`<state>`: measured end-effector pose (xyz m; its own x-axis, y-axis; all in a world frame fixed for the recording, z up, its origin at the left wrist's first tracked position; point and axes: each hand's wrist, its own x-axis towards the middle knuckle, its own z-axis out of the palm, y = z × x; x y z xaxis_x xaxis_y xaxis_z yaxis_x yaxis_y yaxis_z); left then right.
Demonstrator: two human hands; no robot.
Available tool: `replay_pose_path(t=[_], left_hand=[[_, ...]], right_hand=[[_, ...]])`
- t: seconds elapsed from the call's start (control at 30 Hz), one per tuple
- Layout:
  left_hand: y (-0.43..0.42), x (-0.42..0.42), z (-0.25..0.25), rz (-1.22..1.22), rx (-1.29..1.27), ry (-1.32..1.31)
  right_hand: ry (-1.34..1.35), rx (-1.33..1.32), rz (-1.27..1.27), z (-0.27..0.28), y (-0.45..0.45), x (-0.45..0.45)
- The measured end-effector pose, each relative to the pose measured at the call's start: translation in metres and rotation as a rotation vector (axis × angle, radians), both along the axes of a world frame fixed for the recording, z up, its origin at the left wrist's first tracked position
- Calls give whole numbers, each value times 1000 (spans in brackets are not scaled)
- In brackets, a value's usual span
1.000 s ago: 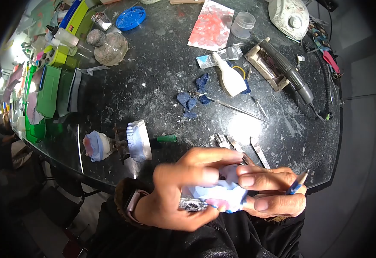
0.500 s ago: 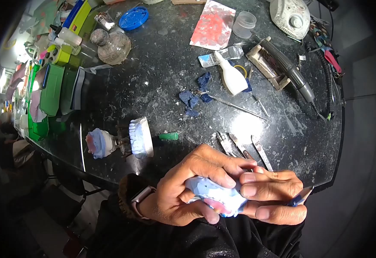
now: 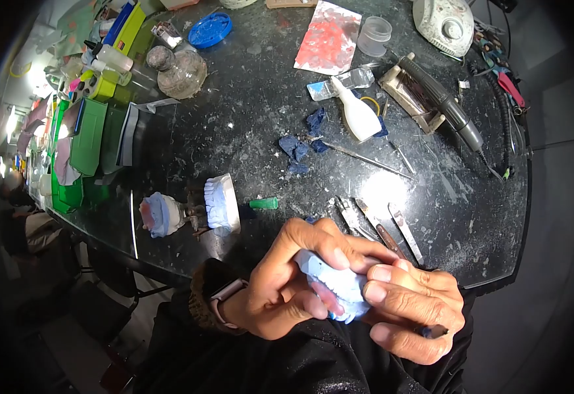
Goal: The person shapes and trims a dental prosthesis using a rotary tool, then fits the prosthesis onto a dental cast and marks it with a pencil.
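My left hand [image 3: 286,279] is closed round a light-blue dental model [image 3: 330,276] with a pink patch, its thumb near the pink. My right hand [image 3: 421,305] presses its fingertips on the model's right side. A slim dark-blue tool [image 3: 433,332] sticks out between the right fingers; its kind is mostly hidden. Left of the hands, on the bench, stands an articulator with two more dental casts, one a blue cast with pink [image 3: 160,215], the other a blue-toothed cast on a white base [image 3: 221,205]. Close by lies a small green cylinder [image 3: 264,203].
Several metal hand tools [image 3: 405,233] lie just beyond my hands. Farther back are a white squeeze bottle [image 3: 359,117], dark-blue wax scraps [image 3: 293,148], a handpiece [image 3: 448,105] on its rest and a glass burner [image 3: 182,73]. Green bins [image 3: 87,138] line the left.
The held model has turned and tilted in my hands, showing more of its teeth. My right hand has rotated, and the tool tip has moved down and left. The view has shifted slightly.
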<state>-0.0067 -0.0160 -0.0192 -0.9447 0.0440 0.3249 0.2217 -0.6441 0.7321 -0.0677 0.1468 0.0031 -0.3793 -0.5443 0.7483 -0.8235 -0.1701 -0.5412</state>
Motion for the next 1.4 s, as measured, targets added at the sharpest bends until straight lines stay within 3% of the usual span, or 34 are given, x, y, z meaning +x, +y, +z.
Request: replay_pose_path(t=[0.2, 0.43, 0.53, 0.73, 0.77, 0.87, 1.0, 1.2, 1.33, 1.4], left_hand=[[-1, -4, -8, -183, 179, 50], [1, -1, -6, -145, 161, 28], [1, 0, -5, -132, 141, 23], [8, 2, -4, 83, -6, 0], [8, 2, -4, 130, -54, 14], [8, 1, -3, 180, -72, 46], [-3, -1, -1, 222, -381, 146], [-4, -3, -2, 284, -430, 192], [-2, -4, -1, 309, -393, 182], [-2, -3, -1, 307, -401, 170]], right_hand=[[38, 178, -14, 6, 13, 16], [-24, 311, -44, 23, 12, 22], [-106, 291, -20, 21, 12, 22], [77, 37, 40, -6, 2, 1], [-6, 123, 74, 5, 3, -3], [-37, 20, 30, -8, -3, -7], [-78, -38, 13, -11, -6, -7], [-86, 22, 54, -9, -6, -6], [53, -138, 32, -30, -8, -8], [-36, -57, 37, -18, -8, -5]])
